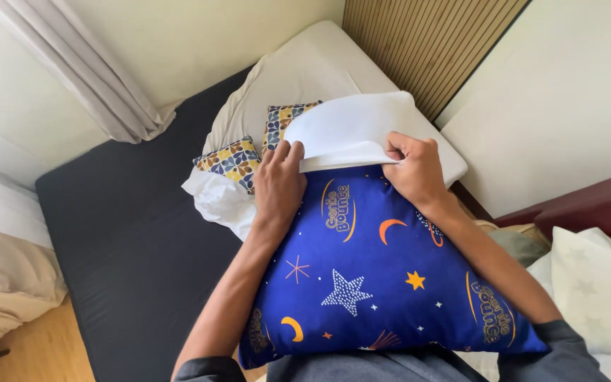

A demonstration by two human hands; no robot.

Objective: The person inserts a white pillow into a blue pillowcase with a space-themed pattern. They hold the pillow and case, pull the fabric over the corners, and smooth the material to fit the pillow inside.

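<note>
Already partly inside the white pillowcase point(351, 131), the blue starry pillow point(376, 276) rests upright while the left hand point(278, 180) and right hand point(413, 170) each pinch its open edge.

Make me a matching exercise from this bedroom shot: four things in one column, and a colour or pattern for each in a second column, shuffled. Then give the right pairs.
Things:
1. pillow under both hands
2. pillowcase gripped by the left hand and right hand
3. mattress
4. small cushions beyond the left hand

Colours:
A. dark grey
B. plain white
C. yellow and blue leaf pattern
D. deep blue with stars and crescent moons

Pairs: 1-D, 2-B, 3-A, 4-C
</note>
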